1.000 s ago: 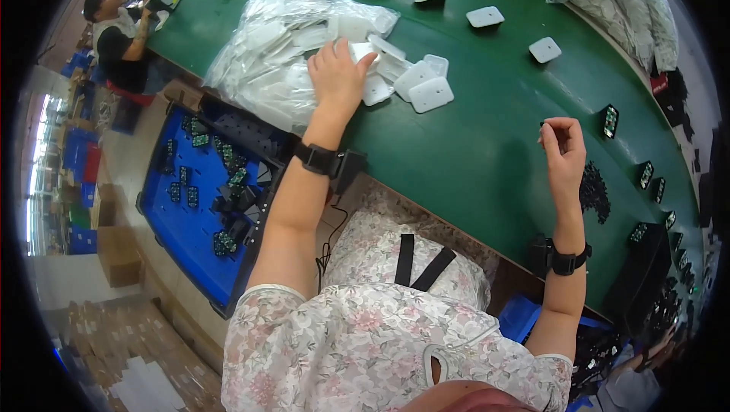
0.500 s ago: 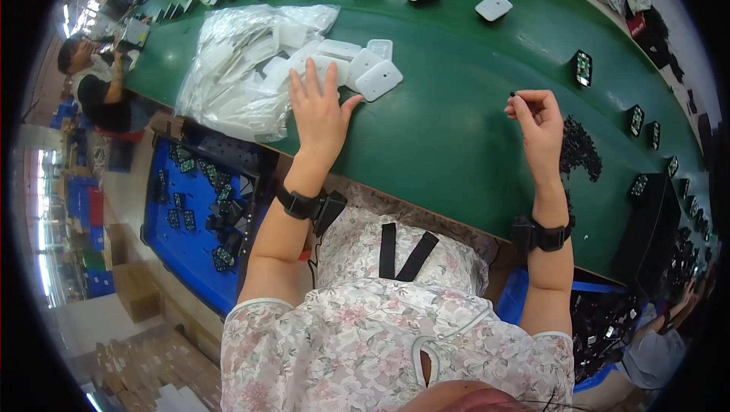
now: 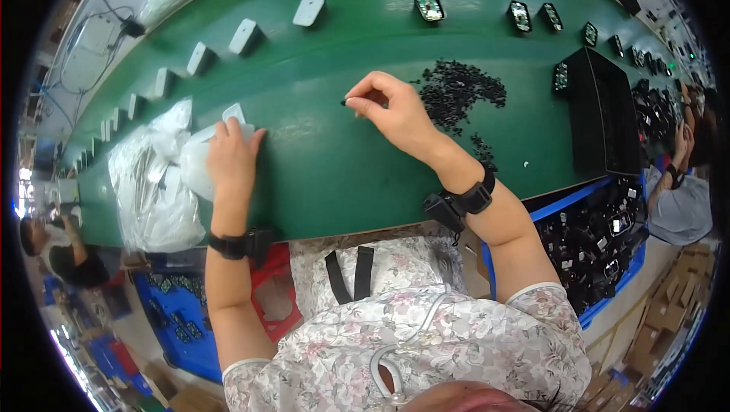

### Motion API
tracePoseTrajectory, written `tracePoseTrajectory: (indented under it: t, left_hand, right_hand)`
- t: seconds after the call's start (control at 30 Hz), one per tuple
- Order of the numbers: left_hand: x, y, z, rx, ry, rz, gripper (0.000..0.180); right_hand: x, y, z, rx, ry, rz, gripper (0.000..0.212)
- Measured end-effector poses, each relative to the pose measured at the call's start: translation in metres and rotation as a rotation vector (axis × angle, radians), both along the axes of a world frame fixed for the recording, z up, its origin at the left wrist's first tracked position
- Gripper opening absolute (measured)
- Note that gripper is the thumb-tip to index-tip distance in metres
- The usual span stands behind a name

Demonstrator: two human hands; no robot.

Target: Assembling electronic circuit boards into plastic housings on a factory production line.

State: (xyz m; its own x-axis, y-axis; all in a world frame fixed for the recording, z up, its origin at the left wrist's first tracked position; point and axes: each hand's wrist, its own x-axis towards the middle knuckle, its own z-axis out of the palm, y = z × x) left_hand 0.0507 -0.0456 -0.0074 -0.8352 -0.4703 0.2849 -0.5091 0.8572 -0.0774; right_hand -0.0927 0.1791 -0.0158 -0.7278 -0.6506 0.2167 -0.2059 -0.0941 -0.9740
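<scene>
Left hand (image 3: 233, 157): fingers wide over white covers (image 3: 198, 163), left part of green worktop (image 3: 342, 191), toward front edge | Right hand (image 3: 391, 112): narrow pinch, holding 1 small black part (image 3: 344, 102) above mid-worktop | Black pile (image 3: 460, 94): between right hand and black box (image 3: 591, 119).

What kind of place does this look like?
Probably an electronics assembly workshop: open cases with circuit boards and white-topped units line a green table, with a pile of small black parts on it.

Here's my green table (image 3: 319, 184) stretching out, a red stool (image 3: 274, 261) below, pale floor (image 3: 617, 326) rightward, bright light (image 3: 68, 357) streaking low left!
</scene>
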Motion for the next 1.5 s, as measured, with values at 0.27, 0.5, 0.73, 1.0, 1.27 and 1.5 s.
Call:
tracePoseTrajectory:
  t: [0.27, 0.5, 0.73, 1.0, 1.27, 1.5]
  left_hand:
    - [-0.021, 0.019, 0.029, 0.166, 0.382, -0.332, 0.013]
    - [-0.070, 0.082, 0.019, 1.380, 0.681, -0.454, 0.025]
    - [-0.066, 0.095, 0.011, 1.376, 0.613, -0.554, 0.016]
    - [-0.061, 0.090, -0.001, 1.317, 0.587, -0.583, 0.016]
    - [-0.062, 0.085, 0.002, 1.897, 0.507, -0.302, 0.022]
    - [-0.061, 0.091, 0.001, 1.919, 0.509, -0.311, 0.007]
  right_hand:
    - [0.005, 0.004, 0.017, -0.152, -0.226, 0.011, 0.007]
    - [-0.001, 0.009, 0.025, -0.163, -0.287, -0.068, 0.011]
    - [0.001, 0.008, 0.020, -0.087, -0.285, -0.063, 0.008]
    - [0.003, 0.007, 0.018, 0.171, 0.138, -0.112, 0.005]
    - [0.005, 0.005, 0.017, 0.219, 0.333, -0.170, 0.006]
    - [0.003, 0.008, 0.011, 0.188, 0.053, -0.161, 0.005]
